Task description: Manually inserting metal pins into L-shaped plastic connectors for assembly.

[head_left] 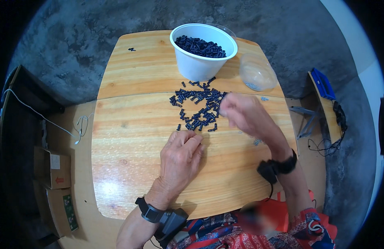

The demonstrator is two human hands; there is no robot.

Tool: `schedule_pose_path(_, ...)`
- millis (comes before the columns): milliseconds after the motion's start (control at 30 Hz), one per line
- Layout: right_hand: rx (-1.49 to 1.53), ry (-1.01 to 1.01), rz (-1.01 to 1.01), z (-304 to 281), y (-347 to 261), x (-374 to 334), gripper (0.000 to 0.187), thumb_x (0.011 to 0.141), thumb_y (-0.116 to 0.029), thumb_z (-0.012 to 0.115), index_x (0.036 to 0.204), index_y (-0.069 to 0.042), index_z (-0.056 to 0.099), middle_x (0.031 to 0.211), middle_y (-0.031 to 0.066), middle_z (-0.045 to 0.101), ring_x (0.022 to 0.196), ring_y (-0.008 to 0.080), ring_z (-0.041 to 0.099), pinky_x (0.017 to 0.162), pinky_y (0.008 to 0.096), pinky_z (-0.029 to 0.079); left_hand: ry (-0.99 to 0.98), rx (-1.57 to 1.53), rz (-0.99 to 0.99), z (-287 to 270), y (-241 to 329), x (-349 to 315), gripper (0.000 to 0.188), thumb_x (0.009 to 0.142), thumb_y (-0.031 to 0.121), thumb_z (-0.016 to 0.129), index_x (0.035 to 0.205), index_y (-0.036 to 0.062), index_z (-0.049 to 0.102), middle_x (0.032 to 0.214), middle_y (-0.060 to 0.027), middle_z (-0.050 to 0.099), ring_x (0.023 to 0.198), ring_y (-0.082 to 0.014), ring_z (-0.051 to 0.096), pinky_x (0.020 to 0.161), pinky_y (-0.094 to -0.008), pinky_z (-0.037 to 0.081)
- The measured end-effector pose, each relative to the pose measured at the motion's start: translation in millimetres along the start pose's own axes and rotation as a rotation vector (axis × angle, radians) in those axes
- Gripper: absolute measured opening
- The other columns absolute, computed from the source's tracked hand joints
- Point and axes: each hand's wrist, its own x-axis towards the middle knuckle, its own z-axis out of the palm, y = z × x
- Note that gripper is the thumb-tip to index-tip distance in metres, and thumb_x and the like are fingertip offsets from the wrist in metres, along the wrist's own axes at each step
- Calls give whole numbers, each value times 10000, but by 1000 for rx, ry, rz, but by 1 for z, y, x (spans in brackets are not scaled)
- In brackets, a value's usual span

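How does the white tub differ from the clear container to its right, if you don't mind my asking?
The white tub is opaque, while the clear container is see-through. The tub is taller and bigger; the container is smaller and lower. The tub holds a large mass of dark pieces; the container has only some small pale bits. Both sit on the wooden table.

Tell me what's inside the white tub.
The white tub holds a heap of small black parts. Only its top layer shows; whatever lies beneath is covered.
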Motion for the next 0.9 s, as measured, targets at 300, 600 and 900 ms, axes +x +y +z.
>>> schedule_pose_path(300,-4,-45,-362,53,5,-72,125,835,-31,583,926,11,508,820,143,538,720,314,596,614,393,494,-156,-519,-306,12,9,-11,189,787,103,752,920,-7,676,741,-83,663,651,-159,636,573,-255,499)
schedule_pose_path(600,273,104,-238,45,12,-79,93,828,-25,622,907,-5,577,826,139,613,758,278,641,650,351,516,-258,-1068,-751,11,18,-6,156,829,22,706,977,-22,679,825,-51,691,716,-54,601,615,-192,502)
schedule_pose_path(900,355,77,-164,39,26,-89,67,828,-32,627,883,-17,592,798,120,627,721,261,648,623,340,508,-348,-1004,-749,25,29,-6,170,822,12,713,983,-26,671,859,-48,690,732,-57,591,634,-190,496)
